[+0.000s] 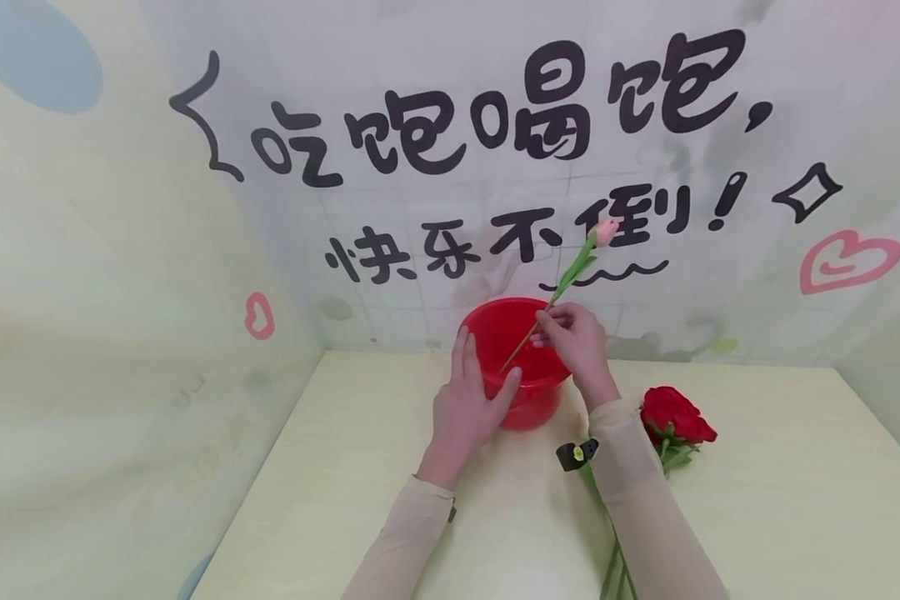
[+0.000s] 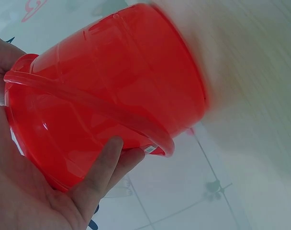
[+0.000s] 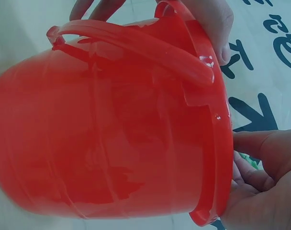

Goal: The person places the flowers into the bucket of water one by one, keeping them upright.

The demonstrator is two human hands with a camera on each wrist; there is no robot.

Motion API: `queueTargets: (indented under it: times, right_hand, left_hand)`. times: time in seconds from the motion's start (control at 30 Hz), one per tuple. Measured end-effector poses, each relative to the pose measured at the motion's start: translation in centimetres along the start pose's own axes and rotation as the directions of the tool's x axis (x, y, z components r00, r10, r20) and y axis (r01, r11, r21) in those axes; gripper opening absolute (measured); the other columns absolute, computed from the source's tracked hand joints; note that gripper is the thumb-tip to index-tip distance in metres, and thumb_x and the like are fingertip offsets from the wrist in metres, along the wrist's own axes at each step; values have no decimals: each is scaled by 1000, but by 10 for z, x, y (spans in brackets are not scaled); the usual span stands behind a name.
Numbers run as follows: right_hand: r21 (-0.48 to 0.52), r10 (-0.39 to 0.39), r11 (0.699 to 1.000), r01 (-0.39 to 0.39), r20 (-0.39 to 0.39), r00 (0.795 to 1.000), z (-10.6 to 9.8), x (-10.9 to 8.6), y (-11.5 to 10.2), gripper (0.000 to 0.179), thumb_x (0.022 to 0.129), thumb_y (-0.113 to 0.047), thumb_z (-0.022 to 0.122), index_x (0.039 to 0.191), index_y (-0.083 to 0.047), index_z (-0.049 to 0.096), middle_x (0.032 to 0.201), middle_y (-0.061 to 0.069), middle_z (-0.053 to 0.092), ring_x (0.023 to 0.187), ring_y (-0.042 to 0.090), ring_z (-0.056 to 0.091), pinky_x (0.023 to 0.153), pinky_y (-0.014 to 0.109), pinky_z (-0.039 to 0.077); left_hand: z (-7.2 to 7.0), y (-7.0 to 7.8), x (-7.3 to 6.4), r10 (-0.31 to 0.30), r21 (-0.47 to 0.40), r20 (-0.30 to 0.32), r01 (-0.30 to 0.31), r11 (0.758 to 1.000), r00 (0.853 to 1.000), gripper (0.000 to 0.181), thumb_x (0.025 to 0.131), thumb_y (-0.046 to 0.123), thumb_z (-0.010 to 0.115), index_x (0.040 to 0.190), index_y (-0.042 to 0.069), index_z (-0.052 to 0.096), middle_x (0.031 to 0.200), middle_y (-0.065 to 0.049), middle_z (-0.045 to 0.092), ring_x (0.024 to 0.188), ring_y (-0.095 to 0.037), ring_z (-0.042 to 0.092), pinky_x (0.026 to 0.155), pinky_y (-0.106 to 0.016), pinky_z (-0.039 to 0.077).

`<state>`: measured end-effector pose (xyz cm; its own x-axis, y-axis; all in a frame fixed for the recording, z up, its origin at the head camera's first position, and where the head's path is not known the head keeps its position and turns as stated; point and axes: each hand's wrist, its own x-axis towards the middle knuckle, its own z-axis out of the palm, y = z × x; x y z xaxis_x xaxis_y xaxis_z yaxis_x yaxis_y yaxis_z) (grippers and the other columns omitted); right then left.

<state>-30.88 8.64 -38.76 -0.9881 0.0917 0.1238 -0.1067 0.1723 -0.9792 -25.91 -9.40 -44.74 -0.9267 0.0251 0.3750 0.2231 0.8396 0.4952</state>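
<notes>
A red plastic bucket (image 1: pixel 528 408) stands on the table, its mouth tipped towards me in the head view. My left hand (image 1: pixel 461 408) holds it at the left, with the fingers along the outer wall and the thumb over the near rim. My right hand (image 1: pixel 581 337), at the bucket's right rim, pinches the stem of a pink artificial tulip (image 1: pixel 605 232). The tulip slants, bloom up and right, while the stem's lower end reaches over the bucket's opening. In the left wrist view the bucket's handle (image 2: pixel 112 112) hangs down along the outside. The rim hides part of my right fingers.
On the table (image 1: pixel 330 500) to the right lies a red rose (image 1: pixel 678 414), its long green stems (image 1: pixel 618 571) running towards me partly under my right forearm. Behind the bucket rises a pale wall cloth (image 1: pixel 390 325) with black lettering.
</notes>
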Motion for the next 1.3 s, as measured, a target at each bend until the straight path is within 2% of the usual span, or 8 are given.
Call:
queueTargets:
  times: [0.17,0.33,0.47,0.7,1.03,1.3]
  right_hand:
    - [-74,32,997,-27,67,997,-2,2,-2,26,106,-17,65,118,5,64,105,24,70,76,16,75,92,48,60]
    - [-150,86,986,-66,126,988,-4,3,-1,25,106,-19,66,117,4,65,104,21,71,78,18,75,93,48,60]
    - [-168,115,982,-89,153,981,-6,2,-3,26,106,-19,65,118,4,64,106,22,72,79,18,75,94,46,60]
    - [-194,141,975,-111,150,979,-6,4,-7,27,106,-20,65,118,4,66,107,22,73,79,17,76,94,44,60]
    - [-290,127,953,-83,135,983,-4,6,-9,26,105,-18,66,110,7,69,98,22,76,82,24,79,92,41,61]
    - [-334,137,939,-86,132,982,0,9,-12,20,103,-13,67,103,7,69,93,21,75,75,23,77,85,38,63]
  left_hand:
    - [-1,0,1,-5,9,2,5,1000,1000,100,96,58,68,168,10,19,166,-8,35,59,-9,57,72,-33,63]
    - [-1,-1,-2,-12,6,13,12,1000,1000,100,96,58,68,168,10,19,166,-8,35,57,-8,55,71,-33,63]
    - [0,-2,-3,-10,4,13,10,1000,1000,100,96,57,68,168,10,19,165,-9,36,55,-7,53,69,-32,62]
    - [0,-1,-3,-4,3,5,4,1000,1000,100,96,57,69,168,10,18,163,-9,38,55,-7,53,68,-31,62]
    - [0,-1,-2,1,9,2,-1,1000,1000,98,97,60,64,168,9,19,165,-7,35,51,-7,50,62,-26,57]
    - [-1,-1,-3,-5,-20,-6,5,1000,1000,101,95,58,69,168,10,18,154,-10,49,56,-7,54,67,-32,62]
